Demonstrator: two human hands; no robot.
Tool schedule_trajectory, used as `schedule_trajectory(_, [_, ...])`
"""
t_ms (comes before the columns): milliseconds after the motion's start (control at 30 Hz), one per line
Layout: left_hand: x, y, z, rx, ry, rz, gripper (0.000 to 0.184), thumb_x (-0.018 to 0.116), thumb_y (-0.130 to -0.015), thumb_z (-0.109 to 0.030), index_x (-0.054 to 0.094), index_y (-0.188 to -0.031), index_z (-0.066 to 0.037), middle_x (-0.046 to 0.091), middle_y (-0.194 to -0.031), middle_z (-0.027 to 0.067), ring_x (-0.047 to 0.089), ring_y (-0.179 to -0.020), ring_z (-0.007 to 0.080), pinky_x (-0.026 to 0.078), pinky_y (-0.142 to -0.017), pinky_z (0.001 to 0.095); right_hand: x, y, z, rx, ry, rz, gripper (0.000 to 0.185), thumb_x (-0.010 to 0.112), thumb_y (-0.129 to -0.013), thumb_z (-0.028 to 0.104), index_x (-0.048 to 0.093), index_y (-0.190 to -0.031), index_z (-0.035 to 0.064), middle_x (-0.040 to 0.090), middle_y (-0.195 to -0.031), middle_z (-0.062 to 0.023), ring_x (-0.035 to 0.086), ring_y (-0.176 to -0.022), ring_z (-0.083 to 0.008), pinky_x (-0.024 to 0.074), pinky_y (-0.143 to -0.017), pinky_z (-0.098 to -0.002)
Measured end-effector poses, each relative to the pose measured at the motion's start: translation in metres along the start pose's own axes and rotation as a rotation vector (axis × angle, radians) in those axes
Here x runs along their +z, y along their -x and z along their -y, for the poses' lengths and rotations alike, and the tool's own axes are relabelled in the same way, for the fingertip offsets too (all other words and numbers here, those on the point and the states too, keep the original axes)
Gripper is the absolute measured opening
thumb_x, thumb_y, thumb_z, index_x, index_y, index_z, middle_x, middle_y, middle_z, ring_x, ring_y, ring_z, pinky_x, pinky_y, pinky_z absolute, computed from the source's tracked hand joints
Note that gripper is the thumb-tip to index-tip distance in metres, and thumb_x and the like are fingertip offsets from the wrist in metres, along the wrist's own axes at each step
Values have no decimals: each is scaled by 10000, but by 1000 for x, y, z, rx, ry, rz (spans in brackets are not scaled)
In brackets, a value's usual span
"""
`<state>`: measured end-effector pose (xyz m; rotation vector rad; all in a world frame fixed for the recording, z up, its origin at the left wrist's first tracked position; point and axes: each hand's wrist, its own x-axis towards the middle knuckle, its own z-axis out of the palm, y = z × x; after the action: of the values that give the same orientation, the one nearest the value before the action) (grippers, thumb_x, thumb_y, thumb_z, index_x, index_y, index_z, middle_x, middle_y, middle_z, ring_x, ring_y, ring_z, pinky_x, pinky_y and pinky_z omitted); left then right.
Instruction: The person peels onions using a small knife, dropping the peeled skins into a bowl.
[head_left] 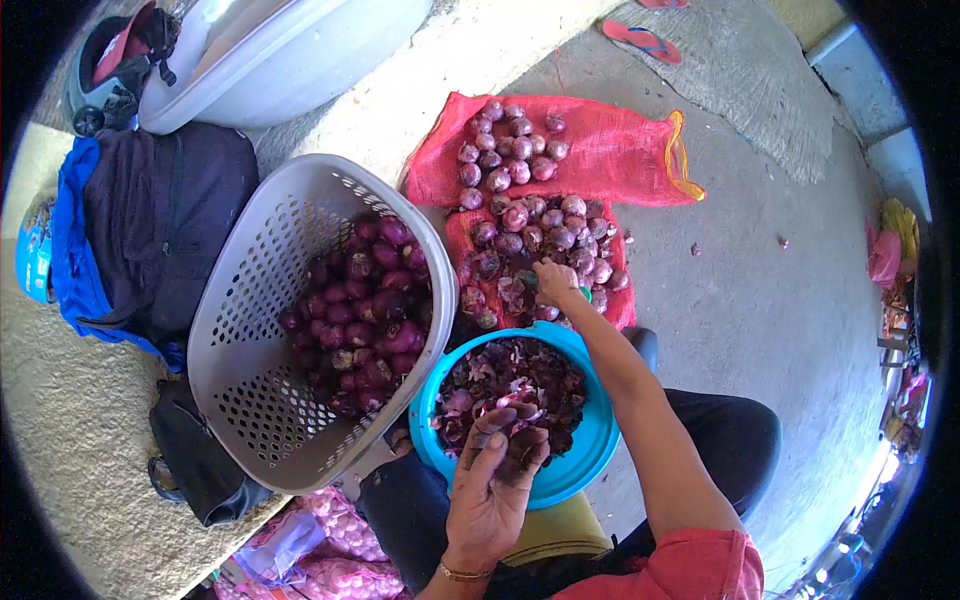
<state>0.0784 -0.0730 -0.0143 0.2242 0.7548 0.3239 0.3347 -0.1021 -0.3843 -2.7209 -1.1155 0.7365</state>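
Note:
My left hand (497,470), its fingertips stained dark, is held above a turquoise basin (598,430) of onion skins (510,385). Its fingers are spread and nothing shows between them. Beyond the basin, my right hand (556,284) is closed around a green handle (585,295) at the near edge of the onion pile; the rest of that tool is hidden. Unpeeled red onions (562,238) lie on a red mesh sack (610,150). To the left, a grey perforated basket (245,340) holds peeled purple onions (370,310).
A dark backpack (190,210) lies left of the basket, below a white tub (300,70). Full net bags of onions (345,530) are at the lower left. A pink flip-flop (643,40) lies on the concrete floor at the top.

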Motion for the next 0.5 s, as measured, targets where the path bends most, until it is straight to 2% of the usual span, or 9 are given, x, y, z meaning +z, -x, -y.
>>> schedule_trajectory(67, [1, 0, 3, -9, -8, -29, 291, 497, -956, -103, 511, -1235, -22, 540, -1272, 147, 564, -1117, 268, 458, -998, 418, 10, -1, -2, 13, 29, 38, 606, 808, -587, 300, 551, -1091, 82, 626, -1020, -149, 642, -944, -339, 545, -752, -457])
schedule_trajectory(200, [-1, 1, 4, 15, -25, -17, 277, 493, -966, -112, 518, -1228, -26, 553, -1246, 142, 573, -1103, 248, 468, -980, 395, -11, 7, 5, -63, -13, 42, 527, 817, -615, 308, 597, -1033, 73, 643, -1026, -164, 652, -955, -329, 545, -783, -438])
schedule_trajectory(267, [-3, 5, 2, 14, -26, -19, 270, 495, -972, -116, 515, -1226, -26, 554, -1244, 138, 582, -1088, 230, 469, -976, 374, -28, 11, 8, 15, -136, 119, 632, 821, -578, 379, 582, -1059, 45, 643, -1033, -196, 627, -975, -384, 526, -797, -470])
schedule_trajectory(367, [-7, 9, 0, 41, -21, 29, 272, 491, -976, -125, 518, -1227, -24, 572, -1223, 123, 585, -1090, 221, 469, -976, 371, -54, 22, 8, 65, -222, 11, 656, 790, -597, 442, 593, -1074, 37, 640, -1051, -209, 623, -984, -382, 510, -835, -477])
schedule_trajectory(433, [-9, 14, -1, 51, -31, -14, 283, 509, -962, -131, 530, -1227, -34, 568, -1229, 129, 561, -1107, 248, 472, -969, 382, -67, 22, 0, 70, -246, -4, 693, 755, -609, 494, 585, -1091, 26, 635, -1059, -221, 617, -994, -383, 500, -850, -482])
schedule_trajectory(500, [-17, 16, 0, 79, -31, 37, 281, 513, -962, -136, 536, -1221, -28, 570, -1230, 128, 551, -1118, 246, 465, -978, 382, -84, 28, -1, 64, -415, -72, 718, 732, -608, 520, 582, -1097, 16, 634, -1038, -236, 608, -1001, -394, 491, -862, -471])
